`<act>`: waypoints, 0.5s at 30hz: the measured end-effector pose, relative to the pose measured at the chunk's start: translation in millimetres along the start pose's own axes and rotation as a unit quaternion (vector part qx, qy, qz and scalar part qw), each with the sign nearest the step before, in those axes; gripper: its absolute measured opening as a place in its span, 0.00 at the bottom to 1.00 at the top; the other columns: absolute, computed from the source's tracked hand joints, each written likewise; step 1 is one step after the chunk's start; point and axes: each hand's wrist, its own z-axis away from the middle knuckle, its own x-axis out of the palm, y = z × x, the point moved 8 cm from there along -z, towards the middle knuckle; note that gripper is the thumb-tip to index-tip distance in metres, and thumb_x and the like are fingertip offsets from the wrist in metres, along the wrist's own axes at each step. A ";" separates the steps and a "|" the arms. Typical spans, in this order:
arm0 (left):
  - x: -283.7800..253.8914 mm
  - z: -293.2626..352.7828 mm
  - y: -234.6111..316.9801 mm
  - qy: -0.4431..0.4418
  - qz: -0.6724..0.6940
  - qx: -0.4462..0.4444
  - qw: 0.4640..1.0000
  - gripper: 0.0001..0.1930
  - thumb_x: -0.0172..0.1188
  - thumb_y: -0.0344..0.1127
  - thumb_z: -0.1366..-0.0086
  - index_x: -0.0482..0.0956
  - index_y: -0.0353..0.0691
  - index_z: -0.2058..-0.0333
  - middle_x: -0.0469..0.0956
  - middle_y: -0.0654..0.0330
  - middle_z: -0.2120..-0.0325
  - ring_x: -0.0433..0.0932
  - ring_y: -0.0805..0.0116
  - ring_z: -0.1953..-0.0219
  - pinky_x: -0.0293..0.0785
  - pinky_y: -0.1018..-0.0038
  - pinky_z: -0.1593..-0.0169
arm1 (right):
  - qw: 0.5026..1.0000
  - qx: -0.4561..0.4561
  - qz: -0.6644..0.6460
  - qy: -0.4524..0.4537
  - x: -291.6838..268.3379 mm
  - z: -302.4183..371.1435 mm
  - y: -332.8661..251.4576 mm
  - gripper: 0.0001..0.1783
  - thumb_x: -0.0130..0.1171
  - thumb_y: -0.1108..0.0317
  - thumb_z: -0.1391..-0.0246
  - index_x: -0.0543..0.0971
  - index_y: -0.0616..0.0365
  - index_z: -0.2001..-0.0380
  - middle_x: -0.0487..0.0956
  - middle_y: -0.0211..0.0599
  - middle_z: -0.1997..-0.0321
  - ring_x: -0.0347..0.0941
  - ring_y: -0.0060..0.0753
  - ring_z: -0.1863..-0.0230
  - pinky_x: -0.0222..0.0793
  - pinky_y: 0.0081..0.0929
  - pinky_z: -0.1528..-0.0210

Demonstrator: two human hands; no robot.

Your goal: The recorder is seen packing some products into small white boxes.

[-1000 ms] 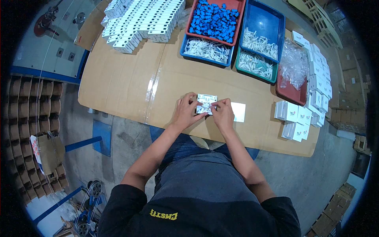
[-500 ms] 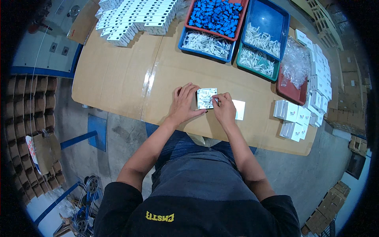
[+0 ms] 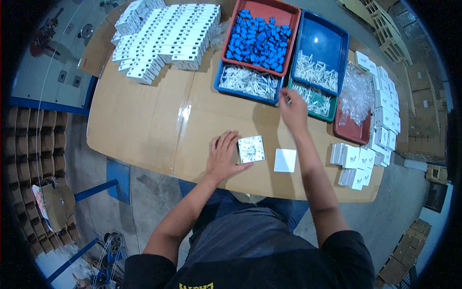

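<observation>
A white square box (image 3: 251, 149) lies on the table in front of me, with small white pieces showing in it. Beside its left side rests my left hand (image 3: 224, 156), fingers stretched out and thumb along the near edge. My right hand (image 3: 293, 111) is over the near rims of the parts trays, its fingers drawn together; what they hold, if anything, is too small to make out. Nearest to it are a blue tray (image 3: 222, 89) of white slim pieces (image 3: 248, 81) and a green tray (image 3: 328, 117) of similar pieces. To the right of the box lies a flat white square plate (image 3: 285, 160).
A red tray (image 3: 296, 14) of blue parts (image 3: 260, 41) overlaps the blue tray. Another blue tray (image 3: 322, 29) sits on the green one. Clear plastic bags (image 3: 356, 91) fill a red tray (image 3: 351, 135). White boxes stand stacked far left (image 3: 178, 33) and right (image 3: 356, 159).
My right hand has left the white box and reached forward to the trays. The box now sits slightly turned, with my left hand still beside it. The whole view has shifted.
</observation>
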 end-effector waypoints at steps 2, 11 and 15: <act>5.5 1.3 -1.4 -0.003 0.001 0.002 1.000 0.46 0.69 0.66 0.51 0.69 0.40 0.41 0.66 0.56 0.37 0.60 0.58 0.30 0.50 0.52 0.30 | 0.997 -0.058 -0.009 0.051 -2.6 -55.5 3.6 0.08 0.61 0.70 0.44 0.83 0.55 0.60 0.80 0.44 0.66 0.78 0.51 0.65 0.74 0.41 0.61; -4.8 -5.0 3.0 0.008 0.007 0.006 1.000 0.44 0.71 0.63 0.51 0.71 0.38 0.42 0.68 0.53 0.39 0.63 0.53 0.32 0.52 0.51 0.31 | 0.985 -0.108 0.123 0.053 38.2 -248.8 4.2 0.14 0.59 0.62 0.41 0.81 0.52 0.54 0.83 0.46 0.55 0.80 0.53 0.54 0.74 0.48 0.54; -9.0 -4.9 1.5 0.017 -0.001 0.006 1.000 0.45 0.71 0.63 0.51 0.71 0.38 0.42 0.68 0.53 0.39 0.63 0.54 0.32 0.52 0.52 0.31 | 0.972 -0.079 0.218 0.025 68.5 -281.7 3.8 0.17 0.61 0.59 0.44 0.81 0.53 0.53 0.83 0.47 0.56 0.80 0.53 0.53 0.72 0.52 0.51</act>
